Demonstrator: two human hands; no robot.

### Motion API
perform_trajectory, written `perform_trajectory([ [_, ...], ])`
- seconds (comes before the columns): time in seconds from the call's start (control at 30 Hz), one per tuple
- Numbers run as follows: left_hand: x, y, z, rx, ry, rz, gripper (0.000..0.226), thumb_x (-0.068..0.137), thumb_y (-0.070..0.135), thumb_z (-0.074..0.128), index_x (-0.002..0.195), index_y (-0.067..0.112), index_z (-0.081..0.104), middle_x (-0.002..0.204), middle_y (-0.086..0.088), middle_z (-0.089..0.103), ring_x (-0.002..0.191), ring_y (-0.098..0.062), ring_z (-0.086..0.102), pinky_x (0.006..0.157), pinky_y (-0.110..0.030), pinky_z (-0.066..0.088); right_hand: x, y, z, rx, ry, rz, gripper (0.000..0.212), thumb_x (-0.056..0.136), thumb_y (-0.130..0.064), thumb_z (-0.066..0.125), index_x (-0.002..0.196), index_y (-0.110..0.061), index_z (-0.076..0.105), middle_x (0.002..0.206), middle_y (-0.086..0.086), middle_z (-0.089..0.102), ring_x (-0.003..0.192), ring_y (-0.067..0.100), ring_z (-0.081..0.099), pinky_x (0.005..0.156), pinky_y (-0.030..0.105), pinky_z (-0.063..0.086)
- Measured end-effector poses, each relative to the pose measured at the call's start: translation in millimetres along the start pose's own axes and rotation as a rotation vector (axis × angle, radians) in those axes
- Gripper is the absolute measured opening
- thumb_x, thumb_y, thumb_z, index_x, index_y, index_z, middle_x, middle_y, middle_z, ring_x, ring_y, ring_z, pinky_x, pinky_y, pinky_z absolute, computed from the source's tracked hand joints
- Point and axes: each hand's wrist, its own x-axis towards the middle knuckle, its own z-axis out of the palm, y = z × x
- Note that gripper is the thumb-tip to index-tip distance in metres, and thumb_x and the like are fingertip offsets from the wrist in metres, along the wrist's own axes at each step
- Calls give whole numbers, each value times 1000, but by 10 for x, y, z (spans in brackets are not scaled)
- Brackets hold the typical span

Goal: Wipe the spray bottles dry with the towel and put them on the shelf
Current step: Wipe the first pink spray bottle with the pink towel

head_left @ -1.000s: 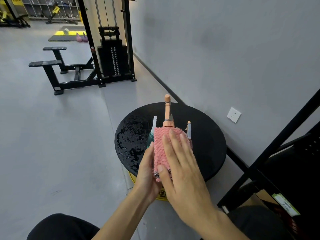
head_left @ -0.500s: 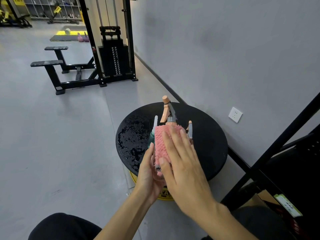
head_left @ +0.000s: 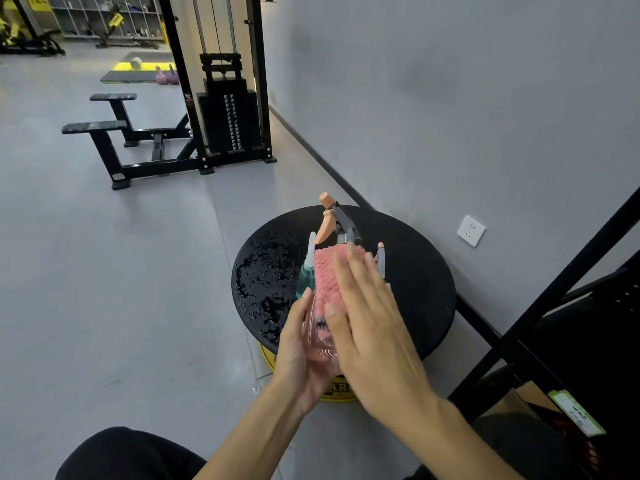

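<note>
A clear spray bottle with an orange trigger head [head_left: 330, 216] is held over the round black table [head_left: 419, 278]. My left hand [head_left: 299, 344] grips its lower body from the left. My right hand [head_left: 372, 327] lies flat on a pink towel [head_left: 327, 282] and presses it against the bottle's right side. Behind the towel stand two more bottles on the table: a teal bottle [head_left: 306, 271] at the left and a grey-nozzled bottle [head_left: 381, 259] at the right, both mostly hidden.
Water drops cover the table's left half [head_left: 263, 282]. A black metal shelf frame [head_left: 561, 292] rises at the right with a box under it. A yellow base [head_left: 337, 389] sits beneath the table. A weight machine [head_left: 228, 98] and benches stand far back on the grey floor.
The held bottle has turned, so its orange head now tilts left. The pink towel has slid to the bottle's right side, baring the clear lower body in my left hand.
</note>
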Motion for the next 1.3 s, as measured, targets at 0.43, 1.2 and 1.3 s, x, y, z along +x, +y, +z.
perform_trajectory([
  [0.43,-9,-24,-8,80,49,-27,45,92,43,46,71,18,77,66,0,72,54,-15,69,46,-26,52,164,60,-73,31,-28,26,55,97,-48,8,149,-38,-9,159,-21,-14,144,-1,-21,122,38,1],
  [1.2,39,3,-56,-17,87,1,43,94,38,45,95,8,76,96,-14,75,81,-20,74,58,-27,58,-102,-44,63,-149,38,-93,62,99,-35,28,155,-19,8,163,-7,0,150,13,-5,119,38,6],
  [1.3,-18,6,-16,-39,43,12,43,88,37,47,91,8,78,96,-15,74,81,-18,74,59,-26,58,-207,-45,118,-171,49,-113,63,96,-33,33,155,-19,14,163,-7,6,151,17,2,117,43,12],
])
